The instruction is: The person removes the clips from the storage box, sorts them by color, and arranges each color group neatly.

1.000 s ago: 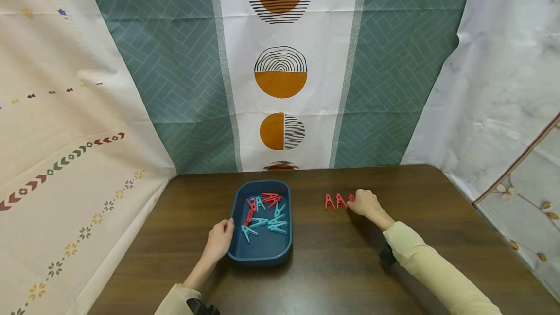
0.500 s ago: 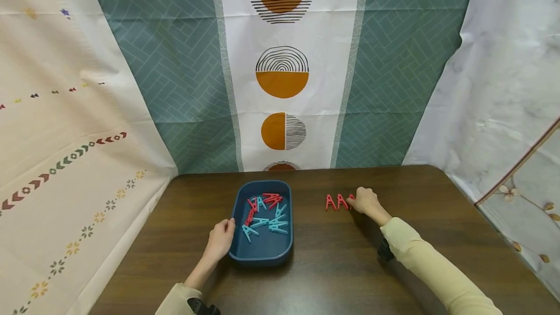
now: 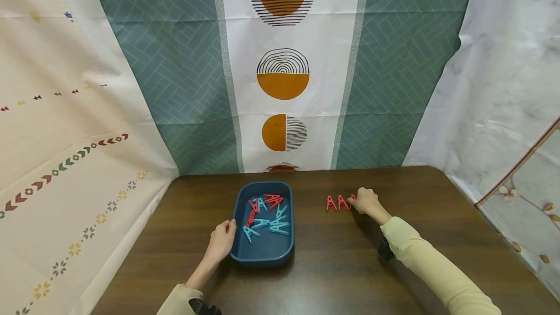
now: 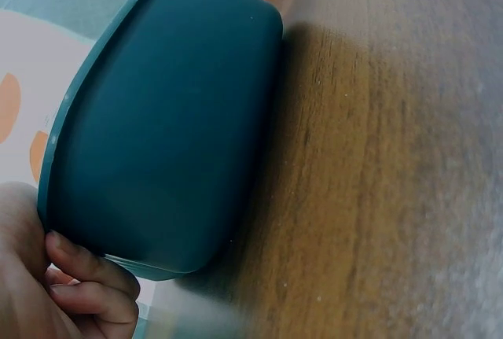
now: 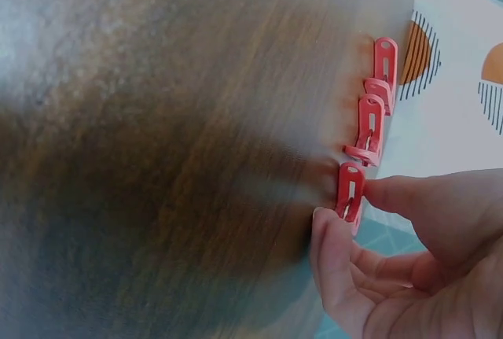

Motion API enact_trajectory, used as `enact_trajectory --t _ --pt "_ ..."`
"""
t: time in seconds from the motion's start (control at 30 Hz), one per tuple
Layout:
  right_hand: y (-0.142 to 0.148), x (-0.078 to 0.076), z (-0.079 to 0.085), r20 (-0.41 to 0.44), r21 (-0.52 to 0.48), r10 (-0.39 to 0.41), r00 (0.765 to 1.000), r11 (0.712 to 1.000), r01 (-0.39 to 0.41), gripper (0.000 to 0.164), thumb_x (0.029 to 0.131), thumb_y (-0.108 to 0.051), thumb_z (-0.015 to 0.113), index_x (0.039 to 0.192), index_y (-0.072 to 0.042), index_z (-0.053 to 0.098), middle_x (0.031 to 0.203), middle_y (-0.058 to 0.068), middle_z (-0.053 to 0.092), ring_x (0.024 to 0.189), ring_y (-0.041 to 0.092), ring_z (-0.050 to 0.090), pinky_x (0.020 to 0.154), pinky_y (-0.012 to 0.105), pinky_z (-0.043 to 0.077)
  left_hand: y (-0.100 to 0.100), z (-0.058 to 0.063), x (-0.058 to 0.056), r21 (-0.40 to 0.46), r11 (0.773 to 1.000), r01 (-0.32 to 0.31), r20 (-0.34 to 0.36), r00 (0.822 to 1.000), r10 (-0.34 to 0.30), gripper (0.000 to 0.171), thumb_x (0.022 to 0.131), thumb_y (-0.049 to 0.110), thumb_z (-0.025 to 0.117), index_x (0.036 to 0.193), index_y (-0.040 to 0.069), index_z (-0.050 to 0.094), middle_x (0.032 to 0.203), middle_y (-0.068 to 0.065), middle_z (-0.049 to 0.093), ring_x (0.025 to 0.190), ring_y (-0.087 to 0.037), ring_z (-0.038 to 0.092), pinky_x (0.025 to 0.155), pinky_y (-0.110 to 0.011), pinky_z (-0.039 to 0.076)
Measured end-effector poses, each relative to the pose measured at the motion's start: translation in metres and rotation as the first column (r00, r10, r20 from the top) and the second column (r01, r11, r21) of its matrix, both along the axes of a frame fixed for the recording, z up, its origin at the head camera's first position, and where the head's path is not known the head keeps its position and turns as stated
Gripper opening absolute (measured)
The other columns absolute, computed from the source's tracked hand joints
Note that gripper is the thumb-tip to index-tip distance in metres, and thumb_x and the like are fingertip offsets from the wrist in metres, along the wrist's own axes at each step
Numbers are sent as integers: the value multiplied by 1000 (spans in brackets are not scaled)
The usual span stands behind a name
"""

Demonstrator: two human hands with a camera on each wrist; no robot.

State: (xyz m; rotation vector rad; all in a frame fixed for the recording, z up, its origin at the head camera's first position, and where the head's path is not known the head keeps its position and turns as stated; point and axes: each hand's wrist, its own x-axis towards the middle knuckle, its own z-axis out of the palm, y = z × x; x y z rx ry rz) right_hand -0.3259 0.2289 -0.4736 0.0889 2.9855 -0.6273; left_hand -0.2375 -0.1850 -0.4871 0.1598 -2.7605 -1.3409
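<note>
A dark blue plastic bin [image 3: 261, 252] stands on the table, with several red and light-blue clothespins lying in it. My left hand [image 3: 221, 238] grips the bin's left rim, thumb over the edge and fingers curled against the outer wall, as the left wrist view shows. To the right of the bin, my right hand [image 3: 366, 202] pinches a red clothespin [image 5: 350, 189] between thumb and fingers. Beside it in a row are a middle red clothespin [image 3: 342, 202] and a left red clothespin [image 3: 331, 202], their legs spread toward me.
The brown wooden table [image 3: 323, 276] carries everything. Behind it hangs a green and white patterned cloth [image 3: 284, 135]. Pale cloths drape at the left and right sides. A stretch of tabletop separates the bin from the row of clothespins.
The right hand has shifted very slightly at the rightmost red clothespin, showing more of it than a second ago. The left hand stays on the bin's rim.
</note>
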Motion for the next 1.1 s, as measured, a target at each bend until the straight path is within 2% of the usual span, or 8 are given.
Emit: enact_trajectory --t 0.23,0.43,0.63,0.73,0.9,1.0,1.1 --pt "2 -2 0 29 -4 -6 1000 1000 6 48 94 -28 57 51 -14 43 44 -2 49 46 11 60 52 27 48 0 1 -1 -12 1000 -8 -17 1000 8 38 102 27 42 70 7 45 60 0 36 54 -14 37 51 -26 30" --pt "4 -5 -1 50 -28 0 999 1000 2 48 94 -26 55 49 -17 41 44 -4 48 46 10 60 48 24 47 -1 0 -2 -16 1000 -18 -27 999 18 38 102 27 42 69 8 45 60 0 36 53 -15 37 51 -26 29" --pt "9 -2 2 50 -42 3 999 999 -1 48 95 -26 53 49 -14 47 44 -3 48 47 13 61 48 24 46 -1 -4 -1 -6 1000 -9 -8 1000 9 38 102 28 41 70 7 46 60 -1 36 54 -15 37 51 -26 30" --pt "11 0 5 18 -41 18 1000 999 -17 50 96 -25 51 47 -15 44 42 -5 43 42 10 53 46 23 39 0 -5 -1 -1 1000 -4 -4 1000 4 38 102 28 41 71 7 46 60 0 36 54 -15 36 51 -26 30" --pt "8 3 16 -68 -71 34 997 997 -39 45 93 -22 50 50 -18 36 45 -8 29 41 6 27 42 20 25 0 -5 1 0 1000 1 -10 1000 -1 38 102 27 40 71 6 46 60 0 36 54 -15 36 51 -26 29" --pt "2 5 22 -128 -93 47 991 994 -59 36 91 -19 49 58 -15 39 49 -6 30 43 7 25 42 21 21 0 -4 1 4 1000 3 -12 1000 -3 38 102 27 40 71 7 46 60 0 36 54 -14 36 51 -26 30" --pt "-6 6 26 -199 -109 66 978 990 -88 22 90 -17 49 69 -9 50 54 -2 41 44 9 32 42 22 24 -1 -3 1 2 1000 2 -14 1000 -2 38 102 27 41 71 7 46 60 0 36 54 -14 36 51 -26 30"
